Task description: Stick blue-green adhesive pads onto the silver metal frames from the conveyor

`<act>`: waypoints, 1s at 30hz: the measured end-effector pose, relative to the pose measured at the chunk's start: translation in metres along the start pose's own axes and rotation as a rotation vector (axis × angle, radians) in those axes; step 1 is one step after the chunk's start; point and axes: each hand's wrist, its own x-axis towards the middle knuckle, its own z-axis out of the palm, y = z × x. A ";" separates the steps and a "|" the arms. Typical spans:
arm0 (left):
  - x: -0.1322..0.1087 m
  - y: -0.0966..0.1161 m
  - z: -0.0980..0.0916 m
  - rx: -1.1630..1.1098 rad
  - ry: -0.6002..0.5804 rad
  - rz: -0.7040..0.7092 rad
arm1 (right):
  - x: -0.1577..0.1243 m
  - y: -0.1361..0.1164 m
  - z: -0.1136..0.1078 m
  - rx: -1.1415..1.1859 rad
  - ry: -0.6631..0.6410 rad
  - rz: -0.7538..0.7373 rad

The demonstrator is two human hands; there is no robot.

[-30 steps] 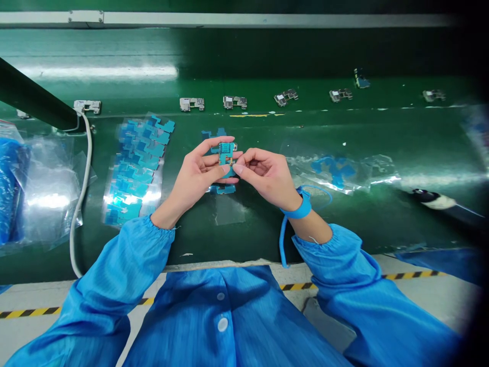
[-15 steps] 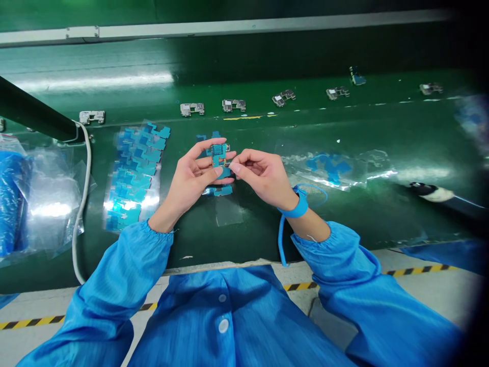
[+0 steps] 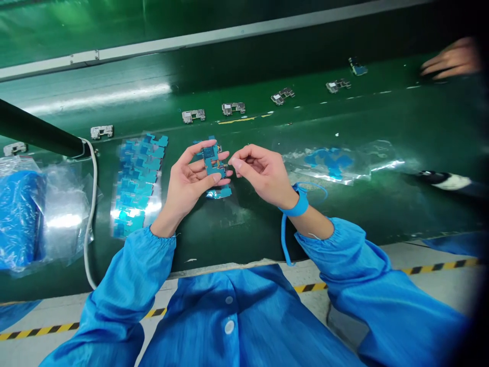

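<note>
My left hand (image 3: pixel 187 181) is shut on a small teal circuit board (image 3: pixel 211 160), pinching it between thumb and fingers. My right hand (image 3: pixel 260 173) sits just to its right, fingertips curled and slightly apart, with nothing visible in them. Beneath both hands lies another teal board piece (image 3: pixel 219 192) on a clear plastic sheet. A blue anti-static strap (image 3: pixel 298 204) circles my right wrist, and its coiled cord (image 3: pixel 283 239) hangs down. Blue sleeves cover both forearms.
Metal-shielded boards (image 3: pixel 282 96) sit in a row on the green conveyor belt (image 3: pixel 305 127). Teal boards in a plastic sheet (image 3: pixel 137 186) lie left, a bag of blue items (image 3: pixel 21 219) further left. A co-worker's hand (image 3: pixel 451 58) reaches in top right.
My right fingertips have drawn away from the board, which now sits only in my left hand. A co-worker's hand has come in at top right, and the view has tilted.
</note>
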 end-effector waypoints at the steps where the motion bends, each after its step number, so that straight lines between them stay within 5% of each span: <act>1: 0.000 0.000 0.001 0.002 0.008 0.004 | 0.000 0.001 0.001 0.007 -0.002 0.002; 8: -0.001 -0.002 0.004 0.056 0.085 0.012 | -0.006 0.012 0.004 -0.020 -0.112 0.039; 16: -0.002 -0.002 0.005 0.002 0.030 -0.030 | -0.006 0.011 0.005 -0.113 -0.112 -0.036; 22: -0.003 -0.002 0.013 -0.015 0.176 -0.051 | -0.008 0.014 0.008 -0.188 -0.119 -0.198; 30: -0.002 0.000 0.018 -0.125 0.214 -0.122 | -0.009 0.019 0.010 -0.192 -0.132 -0.198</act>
